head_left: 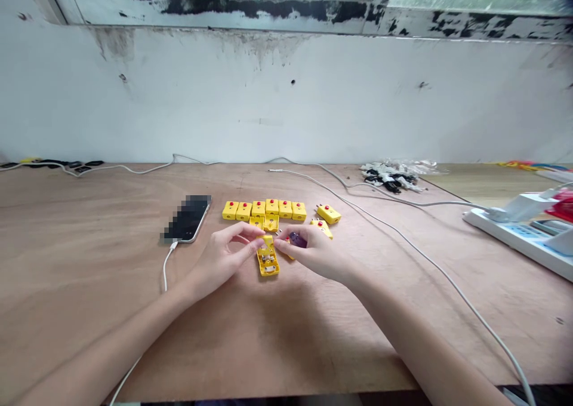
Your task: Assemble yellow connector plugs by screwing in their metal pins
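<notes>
Left of centre on the grainy wood desk (98, 239) lies a flat, glassy phone (190, 220); mid-frame, the left hand (225, 252) pinches an open, boxy yellow housing (268, 261); beside it, the right hand (317, 251) curls round a dark purple handle (297, 239).

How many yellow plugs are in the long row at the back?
6, side by side, from left to right: first plug, second plug, third plug, fourth plug, fifth plug and sixth plug. None in that row looks hidden.
</notes>
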Available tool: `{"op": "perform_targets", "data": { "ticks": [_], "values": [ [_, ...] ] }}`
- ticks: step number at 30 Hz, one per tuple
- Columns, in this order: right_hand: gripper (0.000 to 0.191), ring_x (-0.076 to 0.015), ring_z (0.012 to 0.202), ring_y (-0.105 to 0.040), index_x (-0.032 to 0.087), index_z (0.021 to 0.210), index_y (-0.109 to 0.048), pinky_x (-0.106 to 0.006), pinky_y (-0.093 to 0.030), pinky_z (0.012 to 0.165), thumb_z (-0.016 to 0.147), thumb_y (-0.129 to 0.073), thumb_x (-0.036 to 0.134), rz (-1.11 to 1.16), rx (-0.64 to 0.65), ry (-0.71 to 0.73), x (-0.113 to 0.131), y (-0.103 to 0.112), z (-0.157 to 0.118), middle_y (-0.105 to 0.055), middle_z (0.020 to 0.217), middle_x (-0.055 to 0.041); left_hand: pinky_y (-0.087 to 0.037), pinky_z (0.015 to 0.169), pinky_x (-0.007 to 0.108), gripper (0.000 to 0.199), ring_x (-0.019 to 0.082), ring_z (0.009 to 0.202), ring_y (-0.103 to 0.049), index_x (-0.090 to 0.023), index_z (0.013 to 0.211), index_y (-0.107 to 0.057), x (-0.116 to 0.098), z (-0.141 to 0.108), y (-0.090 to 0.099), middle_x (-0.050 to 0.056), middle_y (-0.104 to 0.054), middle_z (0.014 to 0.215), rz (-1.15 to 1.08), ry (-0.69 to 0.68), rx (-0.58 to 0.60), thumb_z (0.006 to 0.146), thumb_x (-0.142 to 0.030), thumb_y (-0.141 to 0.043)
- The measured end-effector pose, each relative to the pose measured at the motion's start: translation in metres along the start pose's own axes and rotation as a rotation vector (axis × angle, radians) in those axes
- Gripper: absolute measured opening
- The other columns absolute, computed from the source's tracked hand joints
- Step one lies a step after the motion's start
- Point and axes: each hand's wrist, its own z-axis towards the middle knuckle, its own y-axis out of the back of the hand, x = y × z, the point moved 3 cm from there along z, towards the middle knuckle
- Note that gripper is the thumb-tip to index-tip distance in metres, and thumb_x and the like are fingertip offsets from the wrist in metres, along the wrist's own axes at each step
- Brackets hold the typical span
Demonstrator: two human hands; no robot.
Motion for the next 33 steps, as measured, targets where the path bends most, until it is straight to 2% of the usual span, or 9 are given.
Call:
{"op": "perform_targets", "data": {
  "ticks": [5, 9, 13, 17, 21, 24, 29, 33],
  "values": [
    [0.021, -0.0087, 0.051, -0.039, 0.02, 0.1, -0.062, -0.021, -0.029, 0.047, 0.083, -0.055, 0.028, -0.103, -0.068, 0.129, 0.003, -0.002, -0.003, -0.042, 0.055, 0.007, -0.053, 0.086, 0.03, 0.016, 0.019, 0.096, -0.065, -0.019, 0.093, -0.065, 0.005, 0.004, -0.003, 0.003, -0.069, 0.097, -0.161, 0.07, 0.11, 0.086, -0.031, -0.056],
    [0.018, -0.0082, 0.051, -0.042, 0.023, 0.099, -0.064, -0.021, -0.031, 0.048, 0.082, -0.056, 0.024, -0.285, -0.097, 0.202, 0.0, -0.006, -0.003, -0.05, 0.056, 0.006, -0.053, 0.084, 0.031, 0.023, 0.02, 0.098, -0.065, -0.02, 0.1, -0.056, 0.01, 0.007, -0.003, 0.003, -0.07, 0.098, -0.197, 0.153, 0.077, 0.081, -0.031, -0.064],
    [0.027, -0.0089, 0.054, -0.048, 0.024, 0.108, -0.062, -0.021, -0.035, 0.051, 0.081, -0.059, 0.024, -0.333, -0.074, 0.206, -0.005, -0.009, -0.003, -0.058, 0.063, 0.0039, -0.053, 0.086, 0.035, 0.036, 0.022, 0.096, -0.067, -0.02, 0.103, -0.05, 0.015, 0.009, -0.003, 0.004, -0.072, 0.093, -0.272, 0.248, 0.034, 0.075, -0.031, -0.071],
    [0.026, -0.0098, 0.056, -0.049, 0.026, 0.107, -0.064, -0.021, -0.035, 0.052, 0.082, -0.058, 0.026, -0.369, -0.074, 0.21, -0.003, -0.008, -0.003, -0.06, 0.065, 0.0029, -0.054, 0.087, 0.039, 0.042, 0.023, 0.094, -0.069, -0.02, 0.104, -0.049, 0.017, 0.01, -0.003, 0.005, -0.073, 0.095, -0.321, 0.247, 0.028, 0.072, -0.031, -0.074],
    [0.025, -0.0106, 0.057, -0.052, 0.025, 0.104, -0.066, -0.022, -0.034, 0.053, 0.081, -0.056, 0.022, -0.437, -0.063, 0.189, -0.002, -0.009, -0.003, -0.065, 0.07, 0.0014, -0.056, 0.082, 0.04, 0.049, 0.023, 0.087, -0.07, -0.019, 0.111, -0.048, 0.02, 0.011, -0.005, 0.007, -0.072, 0.099, -0.35, 0.241, 0.04, 0.071, -0.03, -0.074],
    [0.024, -0.0106, 0.055, -0.052, 0.024, 0.102, -0.066, -0.022, -0.032, 0.052, 0.081, -0.055, 0.022, -0.494, -0.06, 0.193, -0.001, -0.01, -0.002, -0.065, 0.069, 0.0012, -0.056, 0.083, 0.039, 0.049, 0.022, 0.09, -0.07, -0.019, 0.115, -0.048, 0.02, 0.011, -0.007, 0.007, -0.072, 0.099, -0.34, 0.225, 0.067, 0.073, -0.027, -0.071],
    [0.019, -0.0108, 0.054, -0.052, 0.022, 0.096, -0.066, -0.022, -0.031, 0.051, 0.082, -0.054, 0.027, -0.56, -0.087, 0.196, 0.0, -0.008, -0.003, -0.066, 0.068, 0.0008, -0.052, 0.09, 0.038, 0.036, 0.021, 0.1, -0.066, -0.02, 0.113, -0.053, 0.014, 0.009, -0.001, 0.007, -0.07, 0.107, -0.183, 0.144, 0.087, 0.081, -0.032, -0.063],
    [0.014, -0.0115, 0.055, -0.053, 0.022, 0.087, -0.068, -0.023, -0.029, 0.051, 0.079, -0.058, 0.028, -0.604, -0.102, 0.139, -0.004, -0.006, -0.001, -0.068, 0.07, 0.0005, -0.049, 0.089, 0.04, 0.031, 0.024, 0.103, -0.062, -0.023, 0.106, -0.062, 0.005, 0.005, 0.004, 0.005, -0.068, 0.109, 0.261, -0.064, 0.174, 0.078, -0.037, -0.068]
  ]
}}
